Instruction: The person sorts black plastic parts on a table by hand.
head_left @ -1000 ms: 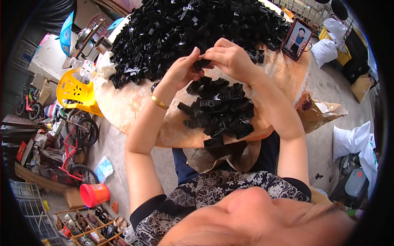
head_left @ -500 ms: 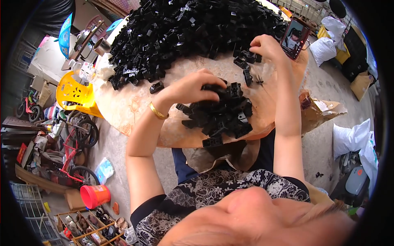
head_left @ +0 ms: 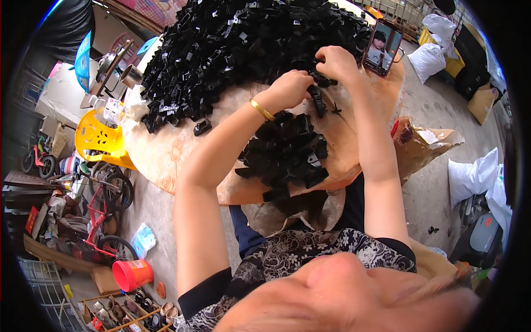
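Pinching lightly should suit the black pieces at upper centre, where the left hand and right hand curl, any grasp too hidden to tell.

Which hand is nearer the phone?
Right. The right hand is just left of the phone and slightly closer to the person; the left hand is farther left and closer still.

The left forearm slants inward from a bent elbow; the right forearm extends forward. Left hand and right hand curl close together.
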Demonstrator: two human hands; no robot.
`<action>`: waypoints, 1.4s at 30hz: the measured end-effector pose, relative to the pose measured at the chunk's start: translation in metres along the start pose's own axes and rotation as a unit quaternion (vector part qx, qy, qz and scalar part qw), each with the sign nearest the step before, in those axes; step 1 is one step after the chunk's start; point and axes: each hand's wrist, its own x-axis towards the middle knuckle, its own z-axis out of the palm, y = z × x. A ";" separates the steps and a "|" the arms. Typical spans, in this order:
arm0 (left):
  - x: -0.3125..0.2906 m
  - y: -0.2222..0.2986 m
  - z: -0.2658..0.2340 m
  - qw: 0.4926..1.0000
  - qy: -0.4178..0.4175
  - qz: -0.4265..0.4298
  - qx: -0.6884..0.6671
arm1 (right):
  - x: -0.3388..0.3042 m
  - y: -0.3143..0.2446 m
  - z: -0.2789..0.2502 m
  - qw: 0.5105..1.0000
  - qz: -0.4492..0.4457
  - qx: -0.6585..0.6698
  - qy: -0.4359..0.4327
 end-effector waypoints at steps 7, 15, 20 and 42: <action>-0.044 -0.015 -0.020 0.769 0.143 -0.235 -0.577 | -0.001 -0.017 0.005 0.885 -0.159 0.431 0.071; -0.092 -0.039 -0.031 0.561 0.123 -0.224 -0.788 | -0.027 -0.069 0.006 0.859 -0.393 0.290 0.155; -0.097 -0.032 -0.040 0.601 0.113 -0.274 -0.743 | -0.036 -0.079 0.010 0.858 -0.425 0.241 0.159; -0.110 -0.021 -0.056 0.654 0.044 -0.260 -0.709 | -0.048 -0.090 0.011 0.863 -0.400 0.297 0.083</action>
